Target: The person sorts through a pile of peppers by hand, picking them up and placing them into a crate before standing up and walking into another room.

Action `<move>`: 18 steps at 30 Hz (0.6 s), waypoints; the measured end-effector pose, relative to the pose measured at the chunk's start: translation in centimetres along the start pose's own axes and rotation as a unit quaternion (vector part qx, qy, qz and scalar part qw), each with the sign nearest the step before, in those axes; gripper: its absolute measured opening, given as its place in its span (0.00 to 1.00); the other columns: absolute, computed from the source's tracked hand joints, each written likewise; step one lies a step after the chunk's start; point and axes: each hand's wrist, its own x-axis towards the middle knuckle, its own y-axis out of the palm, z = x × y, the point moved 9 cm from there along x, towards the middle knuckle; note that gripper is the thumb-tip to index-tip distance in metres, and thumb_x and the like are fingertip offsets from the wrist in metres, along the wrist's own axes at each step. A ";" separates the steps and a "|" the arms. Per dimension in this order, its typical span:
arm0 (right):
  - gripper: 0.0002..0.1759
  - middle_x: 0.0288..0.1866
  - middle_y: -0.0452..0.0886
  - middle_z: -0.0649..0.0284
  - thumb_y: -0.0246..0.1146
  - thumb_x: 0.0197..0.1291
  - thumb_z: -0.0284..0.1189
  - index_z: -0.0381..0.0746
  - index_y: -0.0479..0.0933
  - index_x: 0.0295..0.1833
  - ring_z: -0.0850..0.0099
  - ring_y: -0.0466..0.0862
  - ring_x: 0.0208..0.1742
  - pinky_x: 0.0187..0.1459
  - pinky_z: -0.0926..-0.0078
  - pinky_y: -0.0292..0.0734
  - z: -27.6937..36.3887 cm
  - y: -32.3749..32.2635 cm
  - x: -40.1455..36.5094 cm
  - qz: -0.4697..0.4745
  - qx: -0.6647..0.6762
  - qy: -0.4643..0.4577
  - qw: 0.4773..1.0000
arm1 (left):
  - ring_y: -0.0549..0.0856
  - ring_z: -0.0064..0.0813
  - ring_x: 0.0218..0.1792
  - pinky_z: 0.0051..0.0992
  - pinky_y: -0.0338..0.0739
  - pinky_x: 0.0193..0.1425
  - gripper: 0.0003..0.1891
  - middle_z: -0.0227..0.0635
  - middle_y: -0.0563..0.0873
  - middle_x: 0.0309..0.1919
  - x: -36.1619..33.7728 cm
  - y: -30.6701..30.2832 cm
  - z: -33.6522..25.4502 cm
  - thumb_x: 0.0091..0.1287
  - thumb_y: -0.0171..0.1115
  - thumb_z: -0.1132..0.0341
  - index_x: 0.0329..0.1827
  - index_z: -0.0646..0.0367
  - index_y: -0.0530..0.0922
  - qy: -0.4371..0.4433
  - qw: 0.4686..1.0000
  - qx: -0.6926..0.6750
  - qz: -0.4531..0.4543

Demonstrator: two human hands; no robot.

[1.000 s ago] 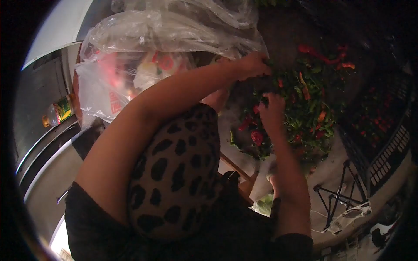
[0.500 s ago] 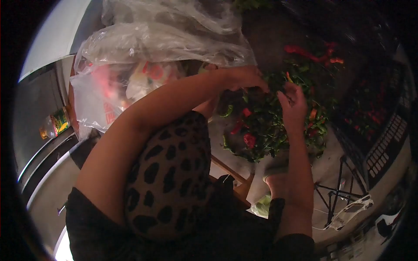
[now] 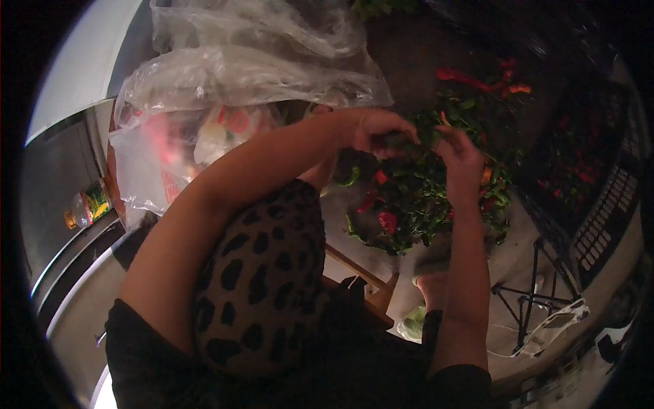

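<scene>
Peppers (image 3: 424, 196) lie heaped beside the crate (image 3: 594, 235), below the curled left hand (image 3: 381, 131) and bent-fingered right hand (image 3: 464, 162), whose grips I cannot tell; light fingertip handling should limit bruising.

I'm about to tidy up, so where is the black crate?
In the head view, the black crate is at the far right, beside the pile of peppers and leaves, to the right of the right hand.

What the left grip (image 3: 379, 129) touches (in shadow) is unclear.
</scene>
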 end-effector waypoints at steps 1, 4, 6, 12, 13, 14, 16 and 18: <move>0.13 0.41 0.80 0.65 0.61 0.57 0.22 0.32 0.76 0.49 0.81 0.78 0.38 0.43 0.81 0.73 -0.1 -0.1 0.1 -0.004 0.017 -0.006 1.000 | 0.75 0.17 0.17 0.16 0.66 0.18 0.12 0.31 0.83 0.32 0.0 0.2 -0.2 0.59 0.61 0.60 0.43 0.54 0.77 0.009 1.000 -0.002 -0.001; 0.12 0.41 0.80 0.65 0.59 0.59 0.24 0.31 0.76 0.48 0.80 0.78 0.39 0.43 0.81 0.73 0.0 0.0 0.1 -0.008 0.025 0.008 1.000 | 0.76 0.17 0.20 0.15 0.66 0.18 0.13 0.32 0.83 0.32 0.1 1.3 -1.3 0.61 0.60 0.59 0.45 0.54 0.77 0.093 0.989 -0.016 0.117; 0.12 0.42 0.80 0.64 0.59 0.59 0.24 0.30 0.76 0.48 0.79 0.78 0.41 0.45 0.80 0.74 -0.5 -0.3 0.1 -0.014 0.019 0.012 1.000 | 0.75 0.17 0.22 0.16 0.66 0.19 0.13 0.32 0.83 0.34 0.0 1.4 -1.4 0.63 0.58 0.58 0.46 0.55 0.77 0.097 0.988 -0.012 0.122; 0.18 0.48 0.78 0.60 0.60 0.57 0.23 0.30 0.70 0.54 0.75 0.77 0.49 0.52 0.75 0.73 0.6 0.8 -0.5 0.019 0.096 0.002 0.995 | 0.74 0.18 0.23 0.17 0.65 0.20 0.15 0.35 0.79 0.35 0.0 1.2 -1.6 0.64 0.54 0.57 0.48 0.57 0.75 0.113 0.973 -0.124 0.159; 0.20 0.48 0.78 0.60 0.60 0.57 0.22 0.30 0.69 0.55 0.75 0.77 0.50 0.53 0.75 0.72 0.8 1.1 -0.6 0.029 0.102 -0.002 0.994 | 0.74 0.18 0.23 0.18 0.65 0.20 0.15 0.36 0.78 0.35 -0.2 1.3 -1.7 0.64 0.53 0.57 0.47 0.57 0.75 0.117 0.969 -0.149 0.159; 0.20 0.48 0.77 0.60 0.60 0.56 0.22 0.31 0.69 0.56 0.75 0.77 0.50 0.53 0.75 0.72 0.7 1.2 -0.6 0.030 0.111 -0.004 0.993 | 0.73 0.18 0.22 0.17 0.64 0.20 0.15 0.35 0.79 0.34 -0.5 1.6 -1.8 0.64 0.53 0.58 0.47 0.57 0.75 0.112 0.971 -0.141 0.159; 0.22 0.49 0.77 0.61 0.60 0.56 0.21 0.32 0.67 0.57 0.75 0.76 0.51 0.54 0.74 0.71 0.3 1.4 -0.3 0.034 0.128 -0.007 0.991 | 0.71 0.18 0.19 0.17 0.63 0.20 0.14 0.35 0.79 0.32 -1.2 2.1 -2.0 0.64 0.51 0.58 0.45 0.57 0.76 0.104 0.974 -0.125 0.159; 0.20 0.47 0.77 0.62 0.61 0.55 0.21 0.33 0.69 0.55 0.75 0.76 0.50 0.53 0.75 0.71 0.7 1.6 -0.5 0.035 0.146 0.004 0.989 | 0.71 0.18 0.19 0.17 0.64 0.21 0.14 0.35 0.79 0.32 -1.0 1.9 -1.9 0.64 0.52 0.58 0.45 0.57 0.76 0.101 0.975 -0.123 0.156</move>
